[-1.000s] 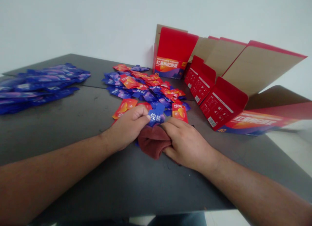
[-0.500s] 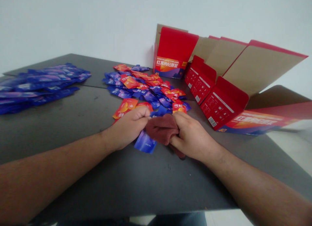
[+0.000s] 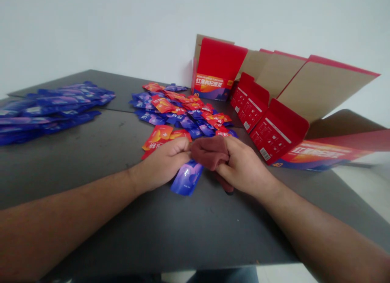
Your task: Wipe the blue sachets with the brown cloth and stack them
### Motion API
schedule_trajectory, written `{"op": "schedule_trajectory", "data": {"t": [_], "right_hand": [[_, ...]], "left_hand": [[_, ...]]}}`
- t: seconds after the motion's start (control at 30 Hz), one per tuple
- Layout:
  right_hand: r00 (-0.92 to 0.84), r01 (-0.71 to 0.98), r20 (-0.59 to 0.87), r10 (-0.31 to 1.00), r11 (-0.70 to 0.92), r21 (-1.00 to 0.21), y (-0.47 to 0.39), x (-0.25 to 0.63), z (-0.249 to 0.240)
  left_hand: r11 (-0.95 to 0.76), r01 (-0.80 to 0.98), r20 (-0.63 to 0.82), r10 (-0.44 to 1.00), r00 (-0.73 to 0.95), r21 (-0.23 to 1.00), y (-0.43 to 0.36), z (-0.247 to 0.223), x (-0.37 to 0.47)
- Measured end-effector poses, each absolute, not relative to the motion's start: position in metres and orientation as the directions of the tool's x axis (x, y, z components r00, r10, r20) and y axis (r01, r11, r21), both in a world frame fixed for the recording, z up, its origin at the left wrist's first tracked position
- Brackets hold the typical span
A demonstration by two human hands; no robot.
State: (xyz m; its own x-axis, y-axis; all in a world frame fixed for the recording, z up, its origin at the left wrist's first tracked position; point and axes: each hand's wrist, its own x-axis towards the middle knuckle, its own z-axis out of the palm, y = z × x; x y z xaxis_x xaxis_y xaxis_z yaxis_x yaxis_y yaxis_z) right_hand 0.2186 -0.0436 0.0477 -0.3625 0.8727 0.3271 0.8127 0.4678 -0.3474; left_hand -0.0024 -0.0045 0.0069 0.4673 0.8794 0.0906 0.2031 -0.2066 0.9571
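Observation:
My right hand (image 3: 242,160) is closed around a folded reddish-brown cloth (image 3: 209,152), which bunches out toward the left. Fingers curled, my left hand (image 3: 166,160) pinches the upper end of a blue sachet (image 3: 187,179) that hangs below it, tilted. The cloth meets my left fingertips and covers part of the sachet's top. Just beyond my left hand lie orange-red sachets (image 3: 158,136). Farther back spreads a mixed heap of blue and orange-red sachets (image 3: 183,110).
Blue sachets lie in a long pile (image 3: 51,108) on the left of the dark table (image 3: 170,234). Red printed cartons with raised flaps, including a front carton (image 3: 317,153) and a rear carton (image 3: 211,85), stand along the right. A white wall rises behind.
The cloth and my right hand have shifted slightly right and up. More of the blue sachet's printed face shows beneath my left hand.

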Motion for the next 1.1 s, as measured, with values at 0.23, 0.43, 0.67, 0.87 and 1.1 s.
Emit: {"op": "schedule_trajectory", "data": {"t": [0.23,0.43,0.67,0.87,1.1], "right_hand": [[-0.378,0.810,0.320,0.869,0.477,-0.341,-0.046,0.216,0.044],[-0.608,0.718,0.207,0.767,0.642,-0.267,-0.059,0.207,0.043],[-0.564,0.763,0.221,0.796,0.605,-0.227,-0.064,0.202,0.042],[-0.617,0.727,0.210,0.758,0.652,-0.216,-0.067,0.198,0.041],[-0.616,0.727,0.212,0.758,0.651,-0.215,-0.060,0.205,0.042]], "left_hand": [[-0.142,0.147,0.061,0.891,0.450,0.979,-0.006,0.007,0.000],[-0.209,0.227,0.113,0.920,0.375,0.951,-0.004,0.007,0.000],[-0.262,0.302,0.164,0.936,0.312,0.917,-0.005,0.013,0.002],[-0.264,0.359,0.175,0.949,0.262,0.895,-0.006,0.016,0.002],[-0.281,0.341,0.170,0.932,0.319,0.897,-0.007,0.016,0.002]]}}
